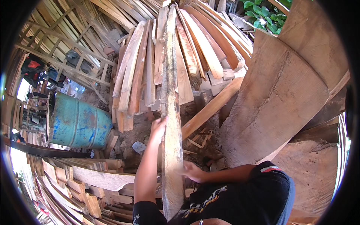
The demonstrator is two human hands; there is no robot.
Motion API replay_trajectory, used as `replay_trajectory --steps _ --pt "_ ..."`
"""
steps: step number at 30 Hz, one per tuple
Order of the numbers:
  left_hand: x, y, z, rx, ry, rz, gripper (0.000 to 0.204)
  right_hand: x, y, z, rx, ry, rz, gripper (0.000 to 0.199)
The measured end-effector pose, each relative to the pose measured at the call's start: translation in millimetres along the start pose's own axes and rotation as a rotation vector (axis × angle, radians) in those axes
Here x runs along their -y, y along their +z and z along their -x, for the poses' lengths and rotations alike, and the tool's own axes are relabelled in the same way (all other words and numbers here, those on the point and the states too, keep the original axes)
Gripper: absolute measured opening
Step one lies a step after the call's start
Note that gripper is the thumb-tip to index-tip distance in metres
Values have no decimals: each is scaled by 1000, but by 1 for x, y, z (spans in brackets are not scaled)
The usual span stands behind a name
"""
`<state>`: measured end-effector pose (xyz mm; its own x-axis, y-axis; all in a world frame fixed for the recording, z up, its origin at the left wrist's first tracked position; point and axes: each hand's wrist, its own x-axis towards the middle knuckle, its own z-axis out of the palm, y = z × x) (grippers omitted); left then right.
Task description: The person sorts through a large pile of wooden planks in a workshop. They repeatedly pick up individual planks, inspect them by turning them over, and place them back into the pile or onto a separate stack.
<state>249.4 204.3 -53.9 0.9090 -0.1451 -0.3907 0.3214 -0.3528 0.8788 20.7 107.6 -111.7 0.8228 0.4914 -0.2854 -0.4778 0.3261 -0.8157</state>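
A long rough-sawn wooden plank (170, 93) runs from my chest, at the lower middle, up and away to the far lumber stack. My left hand (159, 128) grips its left edge about midway along, arm stretched forward. Nearer my body, my right hand (192, 171) holds the right edge with the elbow bent; its fingertips are hidden by the plank and a little blurred. Dark streaks and pale patches mark the plank's face.
Sawn boards (202, 41) lie stacked at the far end. A blue metal drum (80, 122) lies at left, with more timber (90, 176) below it. Wide slabs (275, 97) lean at right, near a slanting board (213, 107). Scraps litter the ground.
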Motion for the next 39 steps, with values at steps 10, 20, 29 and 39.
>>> replay_trajectory --steps 10,20,29,39 --pt "-14 -95 127 127 74 -494 70 99 -30 -97 -442 -250 -448 32" --pt "7 -44 222 409 -172 106 51 201 -160 -216 -695 -372 -139 44" --pt "8 20 211 257 -41 173 45 130 -141 -75 -281 -260 -94 67" --pt "44 109 217 407 40 -18 71 48 -118 82 -536 -217 -314 46"
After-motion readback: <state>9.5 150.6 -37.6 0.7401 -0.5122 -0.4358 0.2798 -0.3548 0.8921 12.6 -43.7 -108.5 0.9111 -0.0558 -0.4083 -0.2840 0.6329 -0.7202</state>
